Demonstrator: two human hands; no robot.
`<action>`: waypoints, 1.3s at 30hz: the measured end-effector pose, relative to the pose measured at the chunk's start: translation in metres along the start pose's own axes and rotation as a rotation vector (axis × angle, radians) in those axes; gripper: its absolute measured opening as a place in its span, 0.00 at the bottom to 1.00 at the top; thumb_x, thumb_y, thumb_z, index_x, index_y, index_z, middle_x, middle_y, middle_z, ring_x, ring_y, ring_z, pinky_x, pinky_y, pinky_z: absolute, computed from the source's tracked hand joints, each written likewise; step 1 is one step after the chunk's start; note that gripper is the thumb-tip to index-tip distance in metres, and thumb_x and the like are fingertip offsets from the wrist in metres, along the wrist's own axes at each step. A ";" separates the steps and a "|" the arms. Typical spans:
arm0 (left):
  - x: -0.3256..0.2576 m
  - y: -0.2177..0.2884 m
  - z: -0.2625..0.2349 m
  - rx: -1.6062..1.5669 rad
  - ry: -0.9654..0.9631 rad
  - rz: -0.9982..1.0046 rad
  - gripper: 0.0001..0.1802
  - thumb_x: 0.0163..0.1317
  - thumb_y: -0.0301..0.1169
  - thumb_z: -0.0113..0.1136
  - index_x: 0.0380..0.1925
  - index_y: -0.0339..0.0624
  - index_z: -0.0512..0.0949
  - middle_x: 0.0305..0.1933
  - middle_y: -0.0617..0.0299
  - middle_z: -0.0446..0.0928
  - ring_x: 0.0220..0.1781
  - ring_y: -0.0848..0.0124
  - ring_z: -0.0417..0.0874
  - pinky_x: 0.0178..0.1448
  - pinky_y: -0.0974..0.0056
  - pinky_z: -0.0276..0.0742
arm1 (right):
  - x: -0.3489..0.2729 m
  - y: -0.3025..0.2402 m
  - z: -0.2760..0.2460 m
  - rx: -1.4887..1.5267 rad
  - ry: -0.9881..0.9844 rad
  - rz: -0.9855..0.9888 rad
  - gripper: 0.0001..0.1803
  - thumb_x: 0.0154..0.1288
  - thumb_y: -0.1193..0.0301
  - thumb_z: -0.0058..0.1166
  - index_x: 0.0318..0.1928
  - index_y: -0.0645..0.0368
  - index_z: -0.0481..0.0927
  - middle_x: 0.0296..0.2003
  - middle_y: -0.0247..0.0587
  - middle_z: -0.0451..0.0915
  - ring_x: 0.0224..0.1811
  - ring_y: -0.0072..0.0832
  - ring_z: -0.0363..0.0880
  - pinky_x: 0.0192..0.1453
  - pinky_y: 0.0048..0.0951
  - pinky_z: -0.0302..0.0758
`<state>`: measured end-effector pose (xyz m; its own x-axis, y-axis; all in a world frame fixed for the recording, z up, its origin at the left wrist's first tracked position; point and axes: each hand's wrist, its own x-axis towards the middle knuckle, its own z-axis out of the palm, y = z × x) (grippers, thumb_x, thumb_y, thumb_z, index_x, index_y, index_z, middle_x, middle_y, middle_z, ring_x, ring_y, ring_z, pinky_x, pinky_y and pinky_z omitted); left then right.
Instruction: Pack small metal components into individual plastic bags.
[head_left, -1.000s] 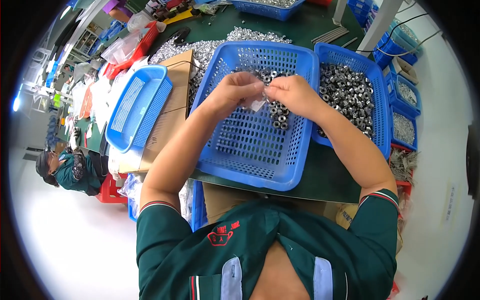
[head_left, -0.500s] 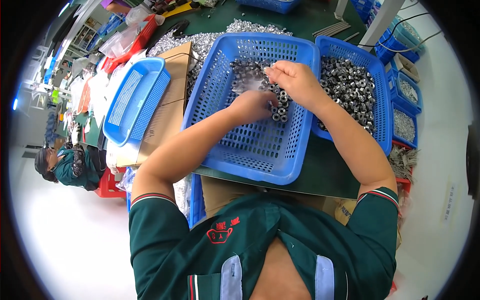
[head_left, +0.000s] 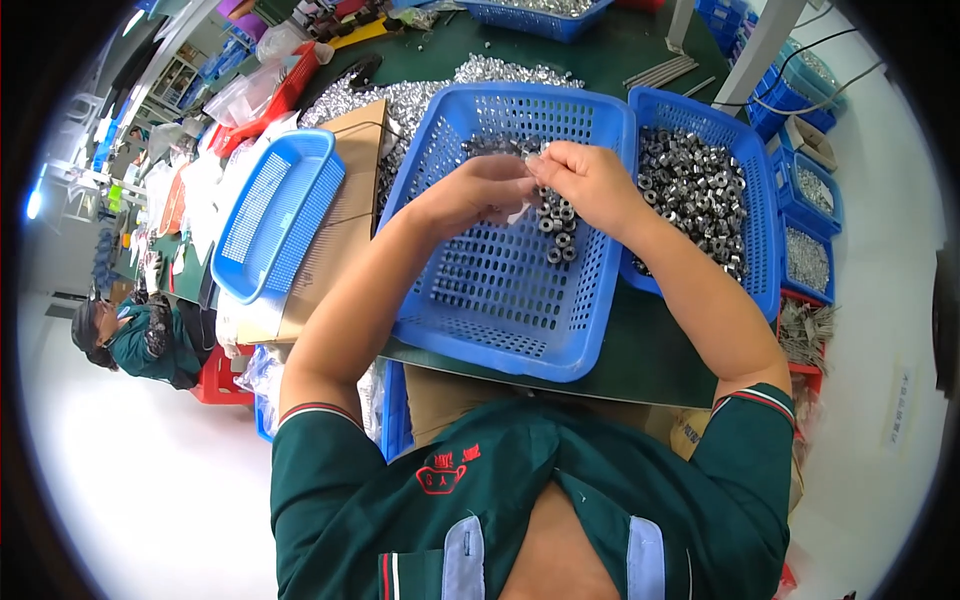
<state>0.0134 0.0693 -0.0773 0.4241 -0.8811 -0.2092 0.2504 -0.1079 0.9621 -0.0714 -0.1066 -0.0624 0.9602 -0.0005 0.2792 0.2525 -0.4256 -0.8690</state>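
Observation:
In front of me stands a large blue perforated basket (head_left: pixel 480 345) holding small metal ring-shaped parts (head_left: pixel 562 225), which look like nuts or collars. My left hand (head_left: pixel 480 192) is over its middle, fingers bent and pressed together towards my right hand. My right hand (head_left: pixel 592 185) pinches with thumb and forefinger, its tips meeting the left fingertips. What either hand grips is too small or hidden to name. Beneath the left fingers shows a pale, translucent piece (head_left: pixel 517 214), perhaps plastic film. More metal parts lie behind the hands, partly hidden.
Right of it, a second blue basket (head_left: pixel 695 190) is full of the same metal parts. A shallow blue basket (head_left: pixel 280 215) lies on cardboard (head_left: pixel 345 215) at left. Shiny small pieces (head_left: pixel 510 70) are heaped behind. A co-worker (head_left: pixel 145 335) sits far left.
My left hand has lifted up and left, away from the loose metal parts, and its fingertips now meet those of my right hand. My right hand has lowered slightly.

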 end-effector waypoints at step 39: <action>-0.007 0.007 0.007 -0.039 0.174 0.116 0.10 0.64 0.34 0.55 0.35 0.38 0.74 0.26 0.65 0.71 0.24 0.81 0.66 0.26 0.76 0.59 | 0.002 0.004 -0.007 -0.041 -0.195 0.071 0.16 0.59 0.60 0.52 0.26 0.60 0.80 0.18 0.41 0.76 0.21 0.29 0.73 0.29 0.31 0.69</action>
<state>0.0066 0.0711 -0.0678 0.5949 -0.7936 -0.1275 0.2231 0.0106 0.9747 -0.0690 -0.1141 -0.0626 0.9813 0.1419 0.1301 0.1822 -0.4670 -0.8653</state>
